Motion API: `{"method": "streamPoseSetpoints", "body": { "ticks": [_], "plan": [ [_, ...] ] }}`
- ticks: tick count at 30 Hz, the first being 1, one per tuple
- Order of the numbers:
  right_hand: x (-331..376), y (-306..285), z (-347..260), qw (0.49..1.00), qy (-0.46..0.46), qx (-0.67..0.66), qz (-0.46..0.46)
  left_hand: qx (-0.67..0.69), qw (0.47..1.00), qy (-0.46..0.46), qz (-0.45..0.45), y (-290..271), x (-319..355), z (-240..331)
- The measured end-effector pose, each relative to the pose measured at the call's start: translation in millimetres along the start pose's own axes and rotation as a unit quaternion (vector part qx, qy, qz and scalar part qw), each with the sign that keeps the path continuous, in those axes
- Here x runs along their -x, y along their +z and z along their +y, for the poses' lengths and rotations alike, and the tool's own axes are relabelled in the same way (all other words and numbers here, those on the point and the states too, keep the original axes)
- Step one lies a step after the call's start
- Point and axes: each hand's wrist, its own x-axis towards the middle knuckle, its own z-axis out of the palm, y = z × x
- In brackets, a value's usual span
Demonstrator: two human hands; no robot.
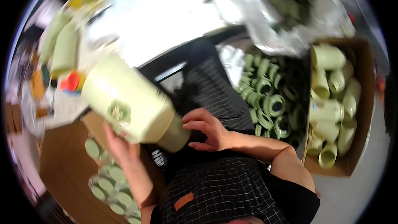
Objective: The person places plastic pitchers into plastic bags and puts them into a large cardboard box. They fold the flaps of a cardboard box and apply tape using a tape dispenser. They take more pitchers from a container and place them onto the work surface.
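My left hand (120,143) holds a large pale green plastic container (124,99) from below. It is tilted, with a rounded shoulder and a narrower neck (174,135) toward the lower right. A darker green emblem sits on its side. My right hand (209,130) is beside the neck, fingers bent and apart; whether the fingertips touch it I cannot tell. Nothing shows in that hand. Most of the left hand's fingers are hidden behind the container.
At right, a cardboard box (360,141) holds several pale green cylindrical pieces. Green ring-shaped caps (275,105) are heaped beside it, below a clear bag (265,29) of darker green parts. An open carton (62,166) at lower left holds round green-ended items. More pale green containers (65,49) lie at far left.
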Motion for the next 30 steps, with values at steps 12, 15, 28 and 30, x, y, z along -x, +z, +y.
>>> {"method": "streamPoseSetpoints", "body": {
  "ticks": [12, 15, 28, 30],
  "plan": [
    [298.1, -240.0, 151.5, 0.622, 0.406, 0.631, 0.223, -0.494, 0.757, 0.207, -0.375, 34.0, 6.0, -68.0],
    [337.4, -266.5, 174.7, 0.61, 0.602, 0.515, -0.007, -0.514, 0.75, 0.203, -0.364, 41.0, 6.2, -75.5],
    [25.5, -194.6, 28.8, 0.951, 0.154, 0.152, 0.221, -0.445, 0.742, 0.21, -0.456, 34.5, 13.4, -67.7],
    [-16.0, -158.1, 15.8, 0.984, -0.01, 0.167, 0.068, -0.43, 0.742, 0.214, -0.468, 27.7, 13.4, -63.9]
  ]
}}
